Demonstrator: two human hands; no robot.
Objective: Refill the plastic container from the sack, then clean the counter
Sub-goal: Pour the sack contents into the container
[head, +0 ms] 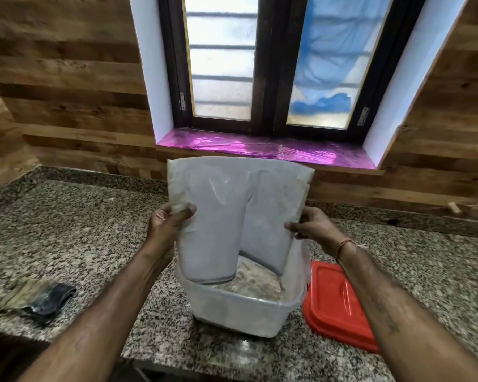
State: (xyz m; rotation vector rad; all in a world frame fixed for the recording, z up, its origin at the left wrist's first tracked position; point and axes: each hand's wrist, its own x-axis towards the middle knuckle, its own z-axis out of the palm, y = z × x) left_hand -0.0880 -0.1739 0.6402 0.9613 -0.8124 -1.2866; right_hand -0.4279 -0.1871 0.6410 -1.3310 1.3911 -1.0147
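A clear plastic sack (232,199) of pale flour-like powder hangs upside down over a translucent rectangular plastic container (240,312) on the granite counter. The sack's lower end dips inside the container's rim, and pale powder lies in the container. My left hand (167,221) pinches the sack's left edge. My right hand (312,226) grips its right edge. Both hands hold the sack above the container.
The container's red lid (337,301) lies flat on the counter just to the right. A dark folded cloth (36,297) lies at the left. A window with a purple-lined sill (260,147) is behind, in a wood-panelled wall. The counter's front edge (177,365) is near.
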